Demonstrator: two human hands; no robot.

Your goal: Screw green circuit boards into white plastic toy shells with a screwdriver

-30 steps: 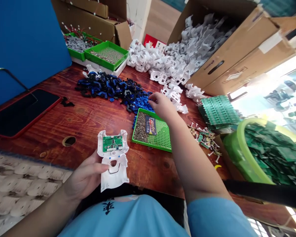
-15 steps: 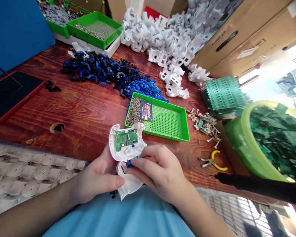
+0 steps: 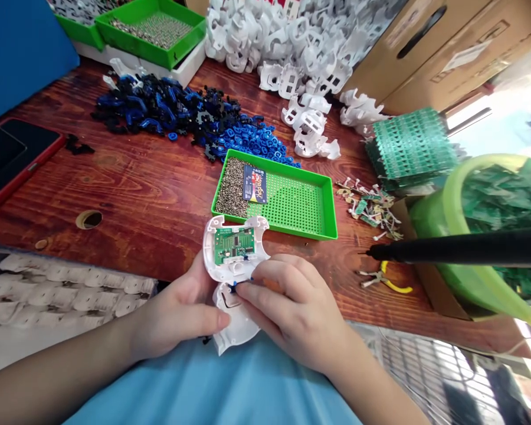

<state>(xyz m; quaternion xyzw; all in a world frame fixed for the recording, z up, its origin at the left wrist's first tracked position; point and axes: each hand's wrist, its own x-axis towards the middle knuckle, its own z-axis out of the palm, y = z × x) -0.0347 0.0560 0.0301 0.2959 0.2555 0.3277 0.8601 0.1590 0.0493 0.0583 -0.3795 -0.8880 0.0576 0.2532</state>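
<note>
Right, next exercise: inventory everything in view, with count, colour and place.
Plastic shell halves: two, white, in hands
Circuit board: one, green, upper half
Small plastic piece: one, blue, right fingertips
Shallow trays: three, green, centre and far left
Printed card: one, dark blue, centre tray
Loose plastic parts: many, blue and black, beyond centre tray
Moulded shells: many, white, far centre
Panel stack: one, green, right
Plastic tub: one, yellow-green, right
Pliers: one, yellow-handled, right
Flat device: one, black and red, left
Left hand, right hand: two, bare, front
</note>
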